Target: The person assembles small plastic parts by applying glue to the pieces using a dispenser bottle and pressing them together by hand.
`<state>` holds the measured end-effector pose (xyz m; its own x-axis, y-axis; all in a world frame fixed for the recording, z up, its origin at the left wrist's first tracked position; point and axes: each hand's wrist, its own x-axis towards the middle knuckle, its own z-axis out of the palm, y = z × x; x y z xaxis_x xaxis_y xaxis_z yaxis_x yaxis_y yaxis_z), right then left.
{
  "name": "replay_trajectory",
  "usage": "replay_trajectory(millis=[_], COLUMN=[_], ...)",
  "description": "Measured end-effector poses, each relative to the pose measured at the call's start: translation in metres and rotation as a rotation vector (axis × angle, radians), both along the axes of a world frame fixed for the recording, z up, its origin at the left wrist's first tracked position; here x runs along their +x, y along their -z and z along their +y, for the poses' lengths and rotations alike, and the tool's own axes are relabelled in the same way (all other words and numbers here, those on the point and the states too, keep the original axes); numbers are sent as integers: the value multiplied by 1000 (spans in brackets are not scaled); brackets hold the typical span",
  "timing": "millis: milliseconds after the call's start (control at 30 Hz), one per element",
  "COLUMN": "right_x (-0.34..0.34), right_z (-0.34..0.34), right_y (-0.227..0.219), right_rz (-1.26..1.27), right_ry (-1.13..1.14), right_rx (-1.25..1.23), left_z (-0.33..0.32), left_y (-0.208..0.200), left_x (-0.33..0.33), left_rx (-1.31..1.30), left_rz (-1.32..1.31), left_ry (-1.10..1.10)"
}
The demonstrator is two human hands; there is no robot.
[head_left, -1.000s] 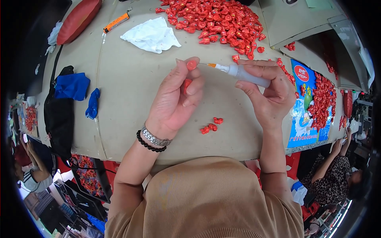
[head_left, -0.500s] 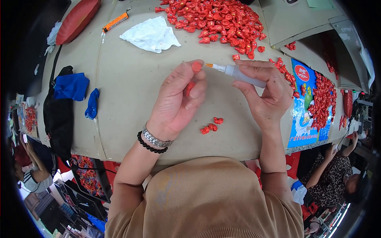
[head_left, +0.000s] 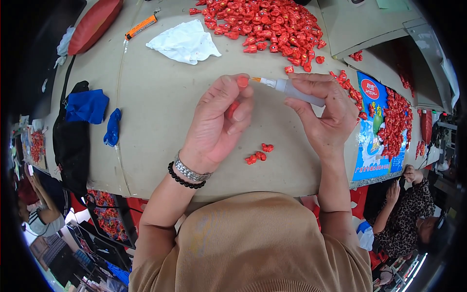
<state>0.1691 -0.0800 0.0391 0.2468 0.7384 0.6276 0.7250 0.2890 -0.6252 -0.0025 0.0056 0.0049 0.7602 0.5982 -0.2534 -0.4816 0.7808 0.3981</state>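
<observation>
My left hand (head_left: 219,114) is closed around small red plastic pieces. One round red piece (head_left: 242,82) is pinched between thumb and forefinger, and another red piece (head_left: 233,108) is tucked under the curled fingers. A translucent white squeeze bottle (head_left: 301,93) lies sideways in my right hand (head_left: 331,104). Its thin orange tip points left and comes right up to the pinched piece; whether the two touch I cannot tell. Below the hands, a few small red pieces (head_left: 256,157) rest on the beige table (head_left: 194,180).
A large heap of red pieces (head_left: 272,29) covers the far table. More lie on a blue printed sheet (head_left: 367,146) at right. White cloth (head_left: 185,43), orange tube (head_left: 141,27), red tray (head_left: 95,27) and blue cloths (head_left: 87,106) lie leftward. Co-workers sit on both sides.
My hands hold almost the same pose, with the pinched red piece shifted very slightly right. At the right, the co-worker's hands have moved lower.
</observation>
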Motion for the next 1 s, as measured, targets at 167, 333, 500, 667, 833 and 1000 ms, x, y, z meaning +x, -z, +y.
replay_trajectory(millis=[167,333,500,667,833,1000], right_x=[0,0,-2,0,-1,0], right_z=[0,-1,-2,-2,-1,-1], right_y=[-1,-3,-5,-5,-5,-4], right_rz=[-20,-9,7,-27,-47,-33], right_ry=[10,5,11,12,17,16], right_rx=[3,24,21,18,5,16], left_z=[0,-1,0,0,-1,-1], left_y=[-1,-4,-4,-2,-4,-6], left_x=[0,1,2,2,2,3], left_rx=[34,78,137,163,163,176], left_rz=[22,78,151,137,134,139], left_ry=[-8,-46,-74,-77,-99,-138])
